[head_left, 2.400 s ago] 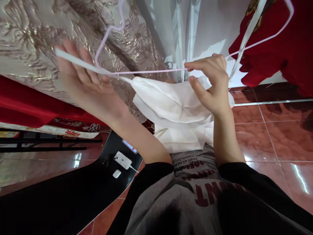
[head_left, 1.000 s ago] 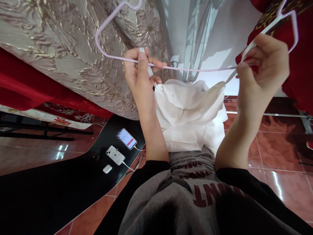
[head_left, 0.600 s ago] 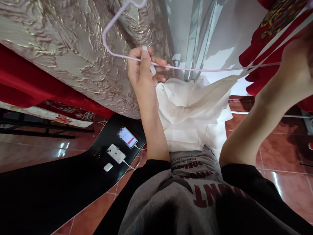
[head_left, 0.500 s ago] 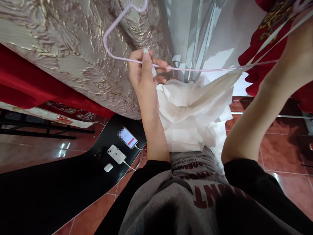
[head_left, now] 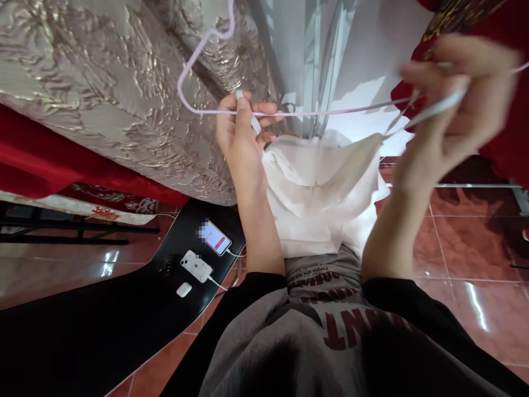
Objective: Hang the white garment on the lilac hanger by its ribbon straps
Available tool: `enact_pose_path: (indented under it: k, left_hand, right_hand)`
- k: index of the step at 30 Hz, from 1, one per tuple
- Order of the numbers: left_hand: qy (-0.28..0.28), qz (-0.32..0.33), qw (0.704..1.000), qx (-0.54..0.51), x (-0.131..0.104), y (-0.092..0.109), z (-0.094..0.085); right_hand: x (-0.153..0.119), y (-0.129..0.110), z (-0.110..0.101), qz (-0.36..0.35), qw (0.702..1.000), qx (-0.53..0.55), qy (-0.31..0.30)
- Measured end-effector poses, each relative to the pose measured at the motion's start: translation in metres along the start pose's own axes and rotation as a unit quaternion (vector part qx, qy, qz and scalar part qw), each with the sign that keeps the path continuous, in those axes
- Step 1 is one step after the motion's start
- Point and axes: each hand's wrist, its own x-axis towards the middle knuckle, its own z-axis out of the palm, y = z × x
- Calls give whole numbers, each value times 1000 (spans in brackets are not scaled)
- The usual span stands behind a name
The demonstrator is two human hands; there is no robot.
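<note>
Head view: left hand (head_left: 241, 144) pinches the lilac hanger (head_left: 289, 114) bar and one strap, right hand (head_left: 448, 118) at three o'clock grips the other strap of the white garment (head_left: 326, 190) hanging centrally; slack straps would slip, I judge.

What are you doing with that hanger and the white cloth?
A person is holding a thin lilac hanger up in front of them. The left hand pinches its bottom bar together with one white strap. The right hand, blurred, grips the other strap near the hanger's far end. The white garment hangs bunched below the bar, between both arms. Two phones lie on a black surface beside them.
</note>
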Motion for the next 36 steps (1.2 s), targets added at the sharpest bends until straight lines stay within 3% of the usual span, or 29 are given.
enact_pose_path:
  k: [2, 4, 7, 10, 14, 18, 20, 23, 24, 25, 28, 30, 32, 34, 36]
  left_hand:
    - [-2, 10, 1000, 7, -1, -2, 0]
    - [-3, 9, 1000, 21, -1, -1, -5]
    - [57, 18, 998, 28, 3, 5, -22]
    - [121, 127, 983, 62, 8, 13, -46]
    - [106, 230, 952, 173, 14, 24, -64]
    - [80, 283, 944, 146, 29, 40, -59]
    - [15, 271, 948, 164, 38, 52, -49]
    - [-142, 184, 934, 269, 47, 73, -29]
    - [-163, 149, 932, 288, 48, 79, -23]
    - [-152, 105, 939, 291, 50, 85, -18]
    - [-32, -23, 963, 268, 53, 91, -13]
    - [-26, -16, 955, 296, 54, 85, -19]
    - [-51, 44, 947, 313, 53, 70, -29]
    - [-16, 72, 966, 247, 47, 47, -37]
    - [37, 43, 992, 114, 37, 23, -38]
  right_hand:
    - [4, -2, 30, -7, 1000, 4, -7]
    - [6, 4, 43, 17, 1000, -16, -13]
    - [4, 15, 44, 26, 999, -46, -3]
    - [0, 18, 39, 22, 999, -49, 11]
    - [-7, 13, 35, 13, 999, -33, 19]
    - [-12, 6, 34, 23, 999, -28, 8]
    - [-13, 3, 34, 35, 999, -34, 5]
    - [-13, 1, 32, 12, 998, -69, 2]
    - [-14, 1, 31, -2, 997, -83, 2]
    - [-14, 0, 30, -15, 995, -96, 1]
    - [-15, -4, 27, -32, 992, -119, -11]
    - [-16, -8, 24, -28, 992, -124, -28]
    - [-18, -12, 21, -20, 991, -126, -51]
    - [-18, -15, 19, -19, 989, -130, -70]
    - [-18, -16, 19, -23, 988, -130, -82]
